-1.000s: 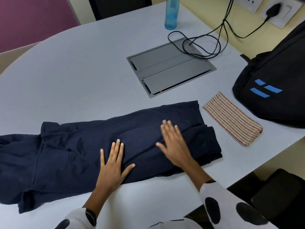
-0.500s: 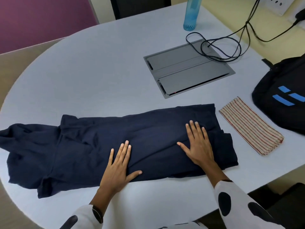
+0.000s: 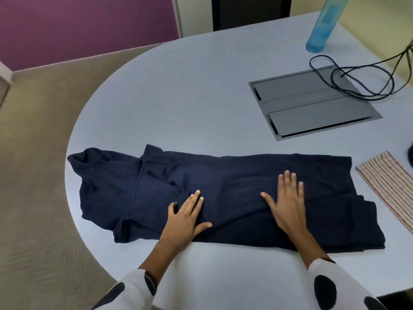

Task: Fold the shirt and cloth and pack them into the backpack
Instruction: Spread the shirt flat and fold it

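Note:
A navy shirt [image 3: 234,180] lies folded lengthwise into a long band across the pale table [image 3: 190,104], collar end at the left. My left hand [image 3: 186,218] presses flat on its near edge around the middle, fingers straight. My right hand [image 3: 288,202] lies flat on the shirt further right, fingers spread. A folded cream cloth with red stripes [image 3: 388,189] rests on the table just right of the shirt. Only a dark sliver of the backpack [image 3: 410,153] shows at the right edge.
A grey cable hatch [image 3: 312,104] is set into the table at the back right, with a looped black cable [image 3: 357,81] across it. A blue bottle [image 3: 324,25] stands behind it. The rounded table edge drops to carpet [image 3: 40,175] on the left.
The view has swung left, so the backpack has nearly left the frame. Both hands stay flat on the shirt; the right hand has slid slightly toward the shirt's right part.

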`<state>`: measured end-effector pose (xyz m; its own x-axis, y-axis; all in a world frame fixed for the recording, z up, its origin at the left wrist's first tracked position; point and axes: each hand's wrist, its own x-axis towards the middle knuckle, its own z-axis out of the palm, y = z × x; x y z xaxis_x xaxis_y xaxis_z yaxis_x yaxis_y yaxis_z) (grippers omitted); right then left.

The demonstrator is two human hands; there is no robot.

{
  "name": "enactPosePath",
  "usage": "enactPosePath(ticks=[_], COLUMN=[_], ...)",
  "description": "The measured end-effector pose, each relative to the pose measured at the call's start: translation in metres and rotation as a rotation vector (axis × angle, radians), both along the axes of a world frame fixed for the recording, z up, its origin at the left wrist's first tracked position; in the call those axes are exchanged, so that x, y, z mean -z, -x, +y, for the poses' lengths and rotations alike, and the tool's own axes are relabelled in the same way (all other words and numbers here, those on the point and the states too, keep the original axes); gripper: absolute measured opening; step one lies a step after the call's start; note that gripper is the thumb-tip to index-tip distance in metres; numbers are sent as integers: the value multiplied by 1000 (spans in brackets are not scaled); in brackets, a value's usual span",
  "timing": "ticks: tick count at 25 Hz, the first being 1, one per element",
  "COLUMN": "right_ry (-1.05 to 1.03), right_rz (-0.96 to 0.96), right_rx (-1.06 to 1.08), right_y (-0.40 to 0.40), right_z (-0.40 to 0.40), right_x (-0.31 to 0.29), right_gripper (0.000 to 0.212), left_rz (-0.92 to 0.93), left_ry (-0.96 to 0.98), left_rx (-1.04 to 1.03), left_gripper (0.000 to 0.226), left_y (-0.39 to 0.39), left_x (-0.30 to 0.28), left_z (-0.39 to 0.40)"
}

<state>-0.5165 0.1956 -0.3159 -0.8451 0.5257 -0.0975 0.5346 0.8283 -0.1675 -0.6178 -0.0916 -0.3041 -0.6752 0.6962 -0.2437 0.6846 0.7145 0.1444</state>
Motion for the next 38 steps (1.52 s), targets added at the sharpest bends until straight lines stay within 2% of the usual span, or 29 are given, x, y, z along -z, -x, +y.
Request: enactPosePath(ticks=[3, 5, 8, 12, 16, 18, 20, 24, 27, 30, 33, 35, 37, 38], right_ry=[47, 78, 34, 0, 67, 183, 215, 297, 391, 430, 431, 444, 414, 335], right_rz=[1, 10, 11, -72, -45, -11, 30, 83, 173, 229, 159, 100, 86, 81], right_rx=[-204, -283, -406, -665, -756, -704, -614, -526, -507, -514, -595, -623, -602, -605], right_y=[41, 65, 92, 101, 97, 107, 123, 138, 131, 121, 118, 123, 131, 135], right_z=[-66, -102, -135, -171, -169, -163, -166, -184, -188, -192, -194, -192, -187, -186], right_x=[2, 3, 2, 7, 7, 3, 2, 8, 11, 12, 9, 7, 6, 7], right_gripper=[91, 89, 85, 81, 62, 59, 61, 70, 74, 73, 63, 57, 56, 57], left_rz=[86, 141, 79, 15, -36, 9, -17, -407, -625, -564, -521, -336, -47, 45], left_ry=[-104, -137, -31, 101, 169, 52, -166, -434, -584, -556, -482, -445, -495, -505], left_rx=[-6, -36, -87, -90, -80, -162, -333, -540, -569, -578, -581, -504, -306, -177], left_gripper=[54, 52, 60, 90, 92, 78, 51, 14, 17, 19, 22, 22, 21, 25], left_y=[21, 44, 83, 132, 150, 145, 148, 184, 201, 207, 198, 185, 171, 163], left_x=[-7, -5, 4, 15, 7, 3, -1, -14, -26, -22, -8, -9, -15, -14], left_z=[-4, -14, -39, -84, -90, -80, -66, -58, -61, -66, -71, -71, -66, -65])
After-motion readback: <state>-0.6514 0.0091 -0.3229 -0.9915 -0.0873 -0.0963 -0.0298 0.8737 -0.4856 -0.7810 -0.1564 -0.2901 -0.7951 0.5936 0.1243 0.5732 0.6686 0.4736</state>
